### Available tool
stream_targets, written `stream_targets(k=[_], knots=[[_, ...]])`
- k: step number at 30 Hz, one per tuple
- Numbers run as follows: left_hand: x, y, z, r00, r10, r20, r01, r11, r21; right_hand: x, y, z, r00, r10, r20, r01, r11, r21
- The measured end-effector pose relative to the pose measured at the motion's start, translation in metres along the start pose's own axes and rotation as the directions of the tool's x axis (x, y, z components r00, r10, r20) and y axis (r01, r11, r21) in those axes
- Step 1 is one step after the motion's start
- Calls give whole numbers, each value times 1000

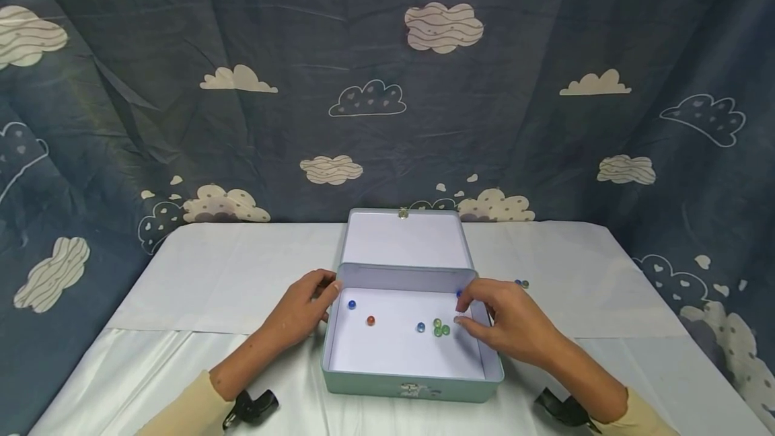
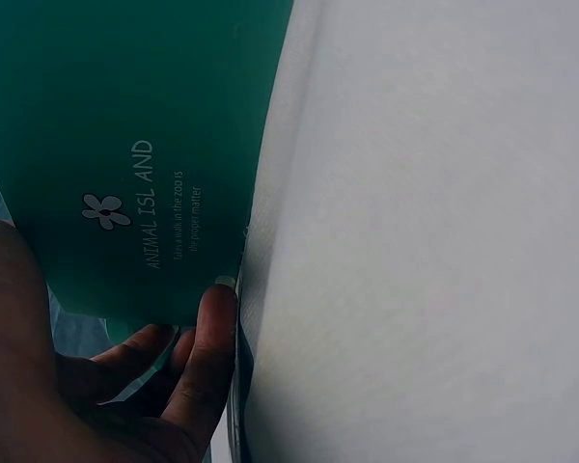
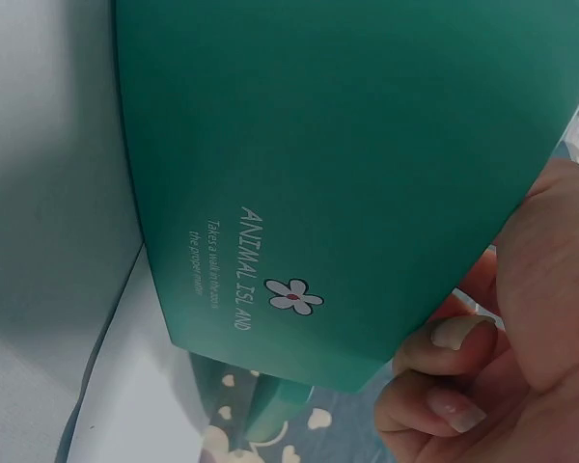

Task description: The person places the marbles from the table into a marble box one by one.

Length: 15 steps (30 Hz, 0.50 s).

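Observation:
A mint-green tin box [image 1: 418,385] with a white inside stands open on the table. Its floor bears a dark blue marble [image 1: 352,304], an orange-red marble [image 1: 371,320], a lighter blue marble [image 1: 420,327] and three green marbles [image 1: 445,330] in a cluster. Another blue marble [image 1: 459,294] peeks out beside my right index fingertip. My right hand [image 1: 511,320] hovers over the box's right side, thumb and index tips apart with nothing visible between them. At the rear left corner, my left hand [image 1: 299,308] rests against the outer wall, thumb by the rim; its fingers [image 2: 210,352] touch the printed side.
The lid [image 1: 406,241] leans back behind the box, a small clasp [image 1: 403,213] at its top edge. A blue marble [image 1: 517,282] and a greenish marble [image 1: 525,284] lie on the white cloth [image 1: 200,274] right of the box. A cloud-patterned curtain [image 1: 290,39] hangs behind.

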<state>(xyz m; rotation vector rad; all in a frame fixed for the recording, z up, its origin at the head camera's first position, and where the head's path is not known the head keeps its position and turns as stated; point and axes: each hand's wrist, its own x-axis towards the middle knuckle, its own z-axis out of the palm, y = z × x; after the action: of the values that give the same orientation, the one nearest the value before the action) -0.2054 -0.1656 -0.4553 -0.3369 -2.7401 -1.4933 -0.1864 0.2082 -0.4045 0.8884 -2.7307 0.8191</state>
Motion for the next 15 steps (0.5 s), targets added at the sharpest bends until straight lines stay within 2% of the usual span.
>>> stream_targets(k=[6, 11, 15], knots=[[0, 0, 0, 1000, -3, 4, 3, 1000, -2, 1, 1, -3, 1000, 4, -15, -4, 1000, 6], [1, -1, 0, 1000, -3, 10, 3, 1000, -4, 1, 13, -11, 994, -5, -106, 7, 1000, 19], [1, -2, 0, 1000, -2, 10, 2, 1000, -7, 1, 26, -20, 984, -8, -177, 6, 1000, -11]])
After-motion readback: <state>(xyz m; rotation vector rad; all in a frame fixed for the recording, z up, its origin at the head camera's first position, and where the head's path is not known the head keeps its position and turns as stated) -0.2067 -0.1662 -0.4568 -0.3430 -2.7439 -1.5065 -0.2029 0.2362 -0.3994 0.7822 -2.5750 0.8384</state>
